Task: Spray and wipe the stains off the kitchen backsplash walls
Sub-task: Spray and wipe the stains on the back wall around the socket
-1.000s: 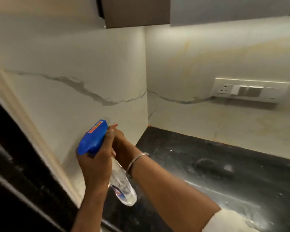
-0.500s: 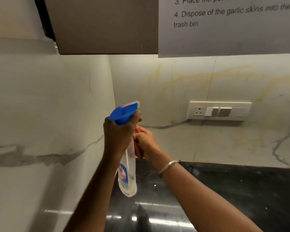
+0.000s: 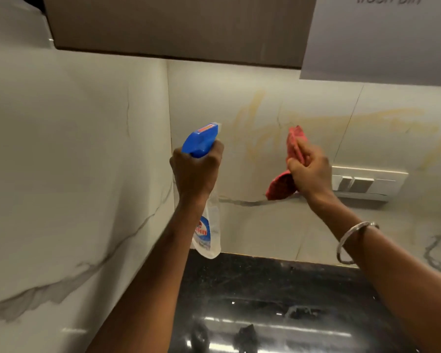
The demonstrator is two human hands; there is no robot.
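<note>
Split apart since half a second ago: right hand [image 3: 308, 171] off the bottle neck and out to the right, now showing a crumpled red cloth [image 3: 280, 186]. Gripped in the left hand [image 3: 195, 171], fingers curled tight round its neck: a clear plastic spray bottle with blue trigger head [image 3: 200, 141], pointing at the glossy cream, grey-veined backsplash [image 3: 265, 225] with smeared yellow streaks [image 3: 252, 128]. Bunched soft inside the right fist, poking out above the fingers and below the palm, close before the streaks; touching or not, cannot tell.

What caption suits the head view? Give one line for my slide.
Left hand holds a blue-topped spray bottle, right hand grips a red cloth, both raised before the yellow-stained backsplash.
</note>
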